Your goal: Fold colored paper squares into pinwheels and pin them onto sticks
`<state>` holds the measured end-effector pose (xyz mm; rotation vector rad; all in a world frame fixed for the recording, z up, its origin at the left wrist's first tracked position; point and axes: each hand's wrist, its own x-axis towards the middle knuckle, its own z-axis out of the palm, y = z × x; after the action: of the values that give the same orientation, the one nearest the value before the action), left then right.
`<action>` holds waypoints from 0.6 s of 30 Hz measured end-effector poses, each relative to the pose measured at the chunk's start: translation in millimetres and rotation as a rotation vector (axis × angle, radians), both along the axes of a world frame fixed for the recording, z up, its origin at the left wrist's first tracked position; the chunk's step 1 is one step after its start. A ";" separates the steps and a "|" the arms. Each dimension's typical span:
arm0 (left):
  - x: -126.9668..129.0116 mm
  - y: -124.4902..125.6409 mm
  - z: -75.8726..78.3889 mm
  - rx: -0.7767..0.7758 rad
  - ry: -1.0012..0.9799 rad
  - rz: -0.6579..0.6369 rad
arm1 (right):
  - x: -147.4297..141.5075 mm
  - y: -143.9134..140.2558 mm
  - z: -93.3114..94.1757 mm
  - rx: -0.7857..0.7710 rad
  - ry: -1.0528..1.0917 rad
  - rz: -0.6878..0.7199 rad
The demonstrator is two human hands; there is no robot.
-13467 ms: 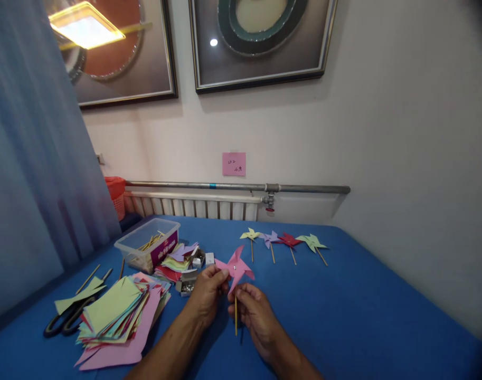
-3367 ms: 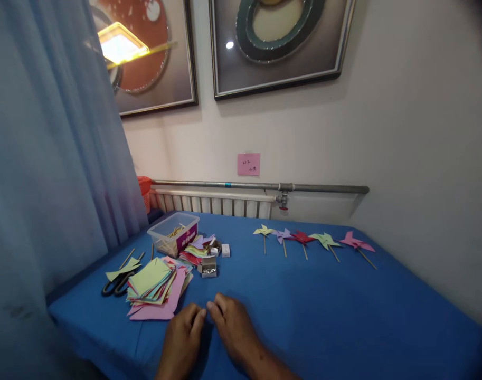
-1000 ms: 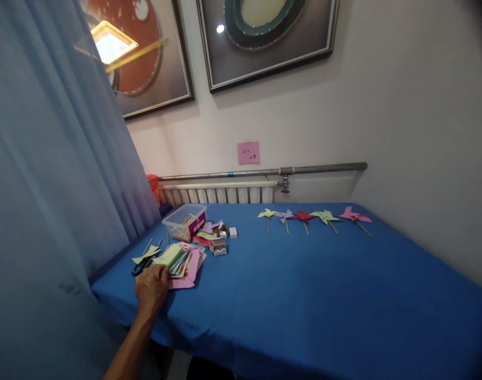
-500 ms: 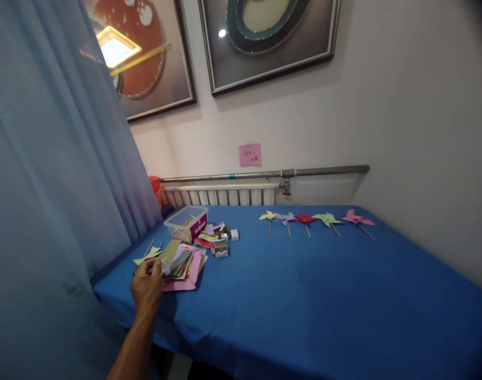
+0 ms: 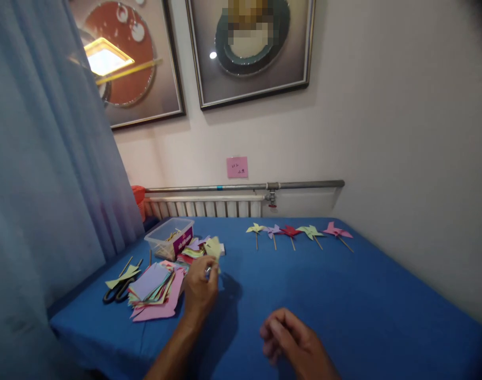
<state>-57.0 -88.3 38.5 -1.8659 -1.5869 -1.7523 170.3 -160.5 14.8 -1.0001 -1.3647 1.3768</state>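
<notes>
Left hand (image 5: pixel 200 291) is up off the blue table (image 5: pixel 343 301), fingers pinched shut on a pale yellow-green paper square (image 5: pixel 213 247) that sticks up past the fingertips; its lower edge is hidden behind the fingers, and there's a tiny shiny glint at the fingertips I can't make out. Right hand (image 5: pixel 292 343) sits low and to the right of it, loosely curled, nothing in it as far as I can see, wrist cut off by the frame. Just left of the left hand is the messy stack of colored paper (image 5: pixel 153 287), with black scissors (image 5: pixel 116 291) on its far side, partly under a green scrap. Beyond the hand sits a clear plastic box (image 5: pixel 169 244) with sticks inside, label unreadable. Well off to the right, near the wall, five paper pinwheels (image 5: pixel 291 232) lie in a row.
</notes>
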 end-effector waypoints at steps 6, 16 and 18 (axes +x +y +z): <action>65.3 44.3 -0.9 0.093 0.314 -0.132 | -20.5 97.4 30.4 -0.145 0.476 -0.220; 85.7 60.7 -40.8 0.124 0.527 -0.292 | -17.9 153.4 -21.4 -0.281 0.798 -0.225; 70.8 64.9 -39.7 0.069 0.352 -0.260 | -18.4 151.4 -21.6 -0.286 0.811 -0.179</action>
<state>13.8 -23.4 -1.2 -2.2746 -1.1879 -1.4320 151.9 -9.1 -6.8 -0.5968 -0.4775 1.6117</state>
